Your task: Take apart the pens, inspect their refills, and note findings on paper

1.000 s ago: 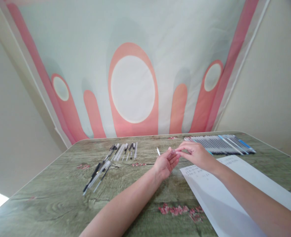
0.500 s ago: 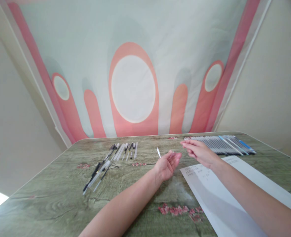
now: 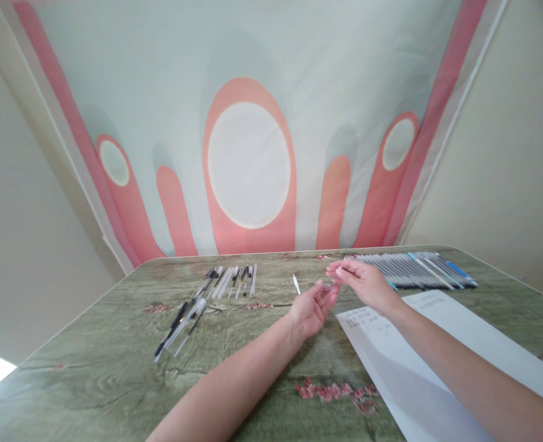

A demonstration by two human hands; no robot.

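Observation:
Near the middle of the table, my left hand [image 3: 311, 310] is palm up with curled fingers. A small clear piece [image 3: 328, 286] shows at its fingertips; its kind is too small to make out. My right hand [image 3: 361, 283] is beside it, thumb and fingers pinched together close to the left fingertips. Whatever the right fingers hold is hidden. Just beyond my left hand is a slim white pen part [image 3: 296, 283]. Under my right forearm lies a white sheet of paper [image 3: 405, 356] with handwriting along its top.
On the left lie loose black and clear pen parts [image 3: 182, 328], with a row of clear tubes and black caps [image 3: 228, 282] behind. A long row of pens [image 3: 419, 270] is at the back right. A printed cloth [image 3: 248, 166] hangs behind the table [image 3: 91, 368].
My right hand has moved left and closer to my left hand's fingertips. My left hand has hardly moved. A bit of light blue among the pens now shows beside the right hand.

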